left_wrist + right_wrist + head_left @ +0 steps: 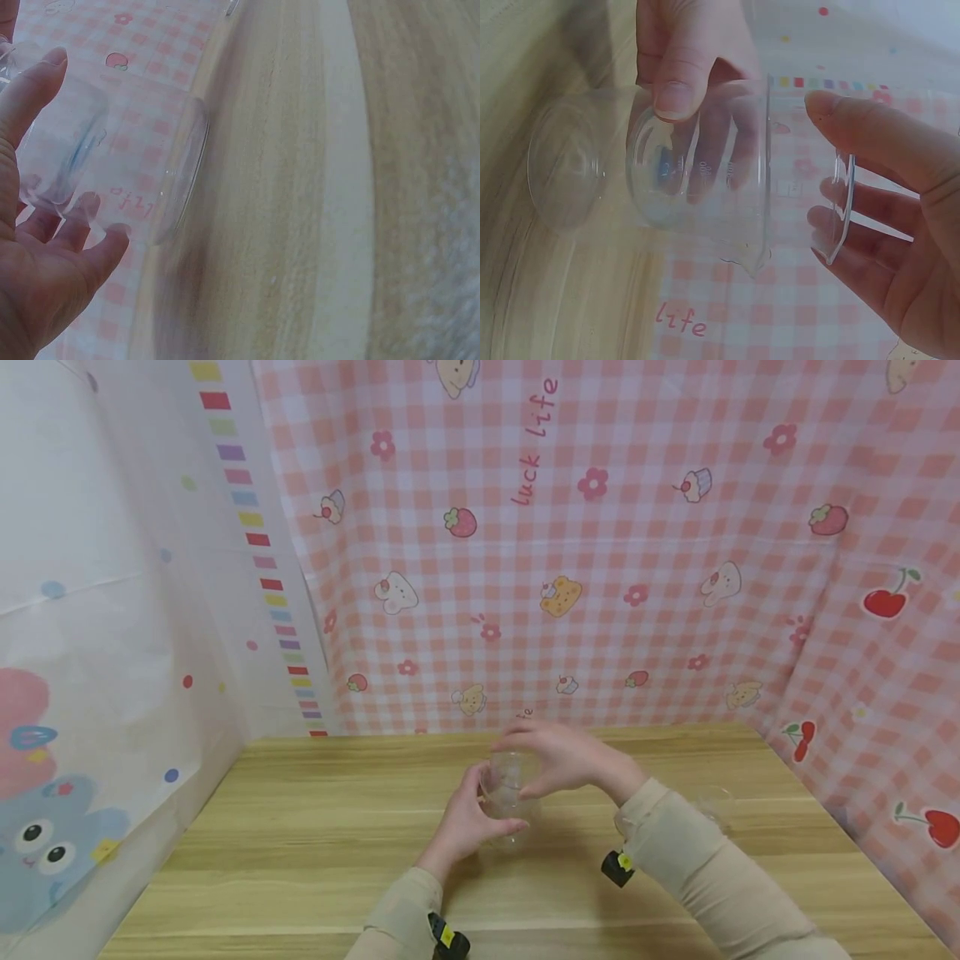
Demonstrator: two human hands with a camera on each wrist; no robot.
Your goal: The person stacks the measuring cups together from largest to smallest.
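Note:
My left hand grips a clear glass beaker round its wall, thumb on one side and fingers on the other. A second clear beaker sits partly inside it, with its rim standing out above the lower rim. White volume marks and a blue patch show through the glass. My right hand holds the upper beaker near its rim, between thumb and fingers. In the left wrist view the base of the lower beaker is close to the wooden table.
Another clear, faint glass item stands on the wooden table, partly behind the right forearm. A pink checked cloth hangs behind the table and along the right. At the left hangs a white printed sheet.

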